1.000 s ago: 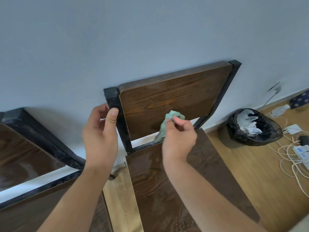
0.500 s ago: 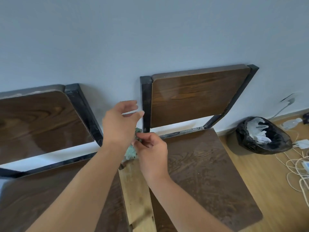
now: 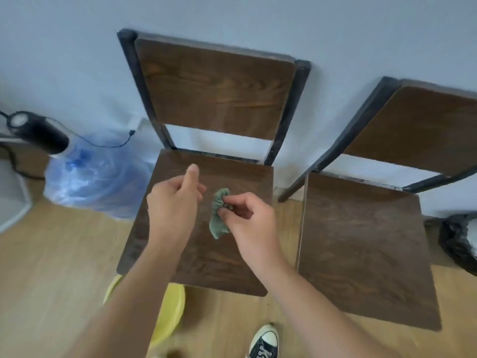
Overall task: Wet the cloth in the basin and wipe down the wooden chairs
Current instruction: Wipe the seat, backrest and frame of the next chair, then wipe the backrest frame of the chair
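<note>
Both bare hands hover over the seat of a dark brown wooden chair with a black metal frame (image 3: 206, 104), which stands with its backrest against a pale grey wall (image 3: 77, 47). The right hand (image 3: 247, 223) pinches a small crumpled green cloth (image 3: 219, 215) between thumb and fingertips, so its grip is closed on the fabric; the cloth hangs bunched from the fingers, above the middle of the seat, and whether its lower end touches the wood cannot be told. The left hand (image 3: 173, 210) sits just beside the cloth, apart from it, with the fingers loosely curled, the thumb raised and nothing in its grip (it counts as open).

A second brown wooden chair with the same black frame (image 3: 366, 249) stands just to the right of the first, also backed against the wall. A round yellow plastic basin (image 3: 170, 313) rests on the light wooden floor (image 3: 51, 280) at the front left corner of the first chair, partly hidden by the left forearm and the seat edge. To the left of the chair lies a large blue translucent water jug (image 3: 98, 182) with a black pump head (image 3: 38, 133) at its neck. A black-and-white canvas sneaker (image 3: 264, 342) shows at the bottom edge, and a black rubbish bag (image 3: 456, 241) sits at the far right.
</note>
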A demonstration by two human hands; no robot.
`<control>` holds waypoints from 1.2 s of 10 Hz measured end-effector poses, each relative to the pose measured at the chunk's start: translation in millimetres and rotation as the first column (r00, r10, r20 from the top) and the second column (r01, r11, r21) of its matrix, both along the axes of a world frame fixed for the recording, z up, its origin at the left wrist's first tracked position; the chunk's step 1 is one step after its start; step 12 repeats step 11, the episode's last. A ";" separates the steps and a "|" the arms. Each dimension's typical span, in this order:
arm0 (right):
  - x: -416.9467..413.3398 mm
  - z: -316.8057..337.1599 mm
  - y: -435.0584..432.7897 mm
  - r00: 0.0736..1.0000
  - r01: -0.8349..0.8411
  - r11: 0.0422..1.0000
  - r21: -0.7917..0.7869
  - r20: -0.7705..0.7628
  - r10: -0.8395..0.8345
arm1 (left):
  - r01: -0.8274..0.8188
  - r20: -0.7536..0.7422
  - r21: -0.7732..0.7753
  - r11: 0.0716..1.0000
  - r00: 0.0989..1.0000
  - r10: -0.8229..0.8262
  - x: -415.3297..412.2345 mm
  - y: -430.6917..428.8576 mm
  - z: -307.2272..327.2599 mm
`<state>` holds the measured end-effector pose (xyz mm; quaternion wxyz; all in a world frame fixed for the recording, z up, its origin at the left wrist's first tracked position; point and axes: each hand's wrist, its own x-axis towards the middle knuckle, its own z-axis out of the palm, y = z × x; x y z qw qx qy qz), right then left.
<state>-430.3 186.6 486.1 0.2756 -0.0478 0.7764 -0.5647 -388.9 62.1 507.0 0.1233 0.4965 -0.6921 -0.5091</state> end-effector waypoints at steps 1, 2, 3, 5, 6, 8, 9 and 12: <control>64.7 -12.1 -34.9 0.995 -0.096 0.995 -0.021 0.022 0.096 | -0.083 -0.047 0.151 0.985 0.995 0.091 80.3 -40.6 -21.4; 125.3 -40.8 -66.7 0.976 -0.214 0.977 -0.003 0.024 0.214 | -0.141 -0.105 0.281 0.949 0.979 0.176 167.9 -63.3 -53.6; 183.0 -81.1 -94.6 0.950 -0.311 0.949 0.060 0.055 0.308 | -0.257 -0.044 0.321 0.912 0.957 0.285 251.5 -71.8 -102.4; 272.1 -227.1 -125.9 0.921 -0.391 0.880 0.271 0.103 0.377 | -0.361 0.136 0.408 0.839 0.932 0.335 348.4 -81.1 -235.2; 296.1 -318.2 -133.2 0.922 -0.387 0.838 0.384 0.165 0.350 | -0.372 0.185 0.487 0.790 0.928 0.323 371.4 -90.3 -304.1; 320.2 -463.9 -150.4 0.923 -0.385 0.758 0.527 0.221 0.316 | -0.361 0.203 0.607 0.708 0.932 0.301 370.8 -109.9 -426.9; 321.7 -499.8 -149.8 0.904 -0.423 0.707 0.566 0.215 0.369 | -0.358 0.198 0.658 0.663 0.931 0.306 372.4 -112.8 -456.0; 307.2 -480.6 -100.5 0.883 -0.433 0.645 0.629 0.151 0.445 | -0.411 0.270 0.678 0.610 0.910 0.314 419.0 -84.5 -447.3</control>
